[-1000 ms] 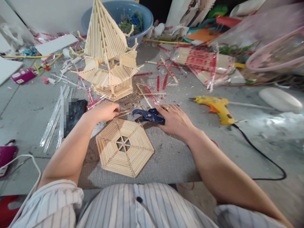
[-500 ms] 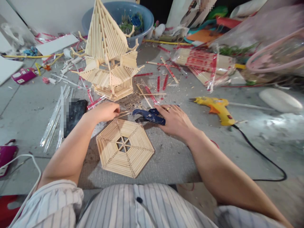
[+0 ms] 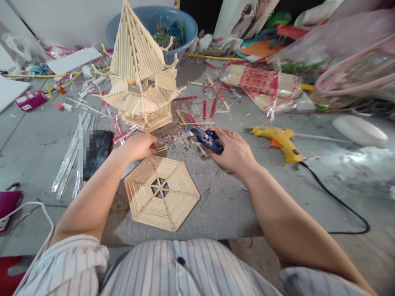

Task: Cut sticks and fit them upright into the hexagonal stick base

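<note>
In my right hand (image 3: 233, 151) is a dark blue hand cutter (image 3: 209, 139), smeared by motion, its curved jaw pointing left. My left hand (image 3: 142, 146) is closed, with short wooden sticks (image 3: 162, 149) poking out by its fingertips. Just below the left hand, a hexagonal panel of wooden sticks (image 3: 179, 201) lies flat on the table, with spokes crossing a small opening at its centre. Behind my hands stands a tiered stick pagoda (image 3: 135, 53) with a pointed roof.
A yellow glue gun (image 3: 277, 137) with a black cord lies at the right. A phone (image 3: 103, 150) and clear glue sticks (image 3: 69, 154) lie left. Behind are bagged chopsticks (image 3: 262, 78), a blue basin (image 3: 191, 28) and red wrapper scraps (image 3: 212, 107). A purple power strip (image 3: 31, 100) sits far left.
My right hand has lifted the cutter off the table, moving it up and slightly right and turning it. My left hand and the hexagonal panel have stayed about where they were.
</note>
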Demonstrator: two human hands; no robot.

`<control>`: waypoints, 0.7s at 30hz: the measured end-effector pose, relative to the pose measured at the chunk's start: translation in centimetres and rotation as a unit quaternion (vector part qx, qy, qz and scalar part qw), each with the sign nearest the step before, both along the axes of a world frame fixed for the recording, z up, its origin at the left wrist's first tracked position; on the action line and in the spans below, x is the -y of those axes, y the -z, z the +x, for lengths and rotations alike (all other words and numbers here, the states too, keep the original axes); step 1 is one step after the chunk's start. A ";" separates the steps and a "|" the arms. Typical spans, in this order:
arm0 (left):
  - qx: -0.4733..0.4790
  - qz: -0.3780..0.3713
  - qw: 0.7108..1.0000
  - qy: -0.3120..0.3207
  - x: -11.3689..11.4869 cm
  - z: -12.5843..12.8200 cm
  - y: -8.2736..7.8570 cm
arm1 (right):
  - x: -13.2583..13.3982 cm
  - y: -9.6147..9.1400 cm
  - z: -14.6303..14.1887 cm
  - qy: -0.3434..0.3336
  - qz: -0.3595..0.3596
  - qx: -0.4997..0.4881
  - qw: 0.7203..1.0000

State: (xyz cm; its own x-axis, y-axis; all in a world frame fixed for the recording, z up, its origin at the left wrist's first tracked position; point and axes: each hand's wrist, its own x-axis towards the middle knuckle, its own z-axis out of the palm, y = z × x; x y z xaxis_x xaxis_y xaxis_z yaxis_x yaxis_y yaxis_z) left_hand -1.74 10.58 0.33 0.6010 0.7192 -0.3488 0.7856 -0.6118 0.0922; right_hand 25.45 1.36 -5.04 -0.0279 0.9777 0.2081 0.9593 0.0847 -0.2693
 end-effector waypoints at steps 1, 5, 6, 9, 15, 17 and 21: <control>-0.002 0.004 1.000 0.009 0.0 0.0 0.0 | 0.0 0.0 0.1 0.012 0.004 -0.009 1.000; -0.013 0.020 0.999 0.025 0.0 -0.1 0.0 | -0.1 0.0 0.4 0.039 0.035 -0.047 0.998; -0.012 0.024 0.999 0.025 -0.1 -0.1 0.0 | -0.1 0.1 0.5 0.041 0.042 -0.052 0.997; -0.003 0.023 0.999 0.037 -0.1 -0.3 -0.1 | -0.2 0.3 0.7 0.043 0.046 -0.059 0.996; 0.004 0.021 0.999 0.026 -0.1 -0.6 0.1 | -0.2 0.4 0.6 0.047 0.037 -0.057 0.997; 0.005 0.026 0.999 0.019 -0.2 -0.7 0.2 | -0.2 0.3 0.6 0.048 0.033 -0.054 0.997; -0.005 0.045 0.999 0.003 -0.2 -0.9 0.0 | -0.2 0.4 0.6 0.047 0.039 -0.054 0.997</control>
